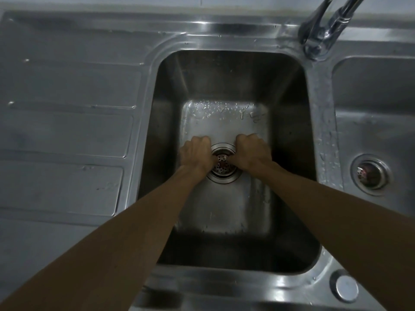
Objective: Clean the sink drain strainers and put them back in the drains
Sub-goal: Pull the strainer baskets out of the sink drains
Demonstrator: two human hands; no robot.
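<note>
A perforated metal strainer sits in the drain of the deep steel basin. My left hand and my right hand are both down at the drain, one on each side. Their fingers curl inward onto the strainer, and the fingertips are hidden. A second strainer sits in the drain of the smaller basin on the right, untouched.
A chrome faucet rises at the back between the two basins. A ribbed steel draining board lies to the left. A round metal cap sits on the front rim. Water drops cover the basin floor and the divider.
</note>
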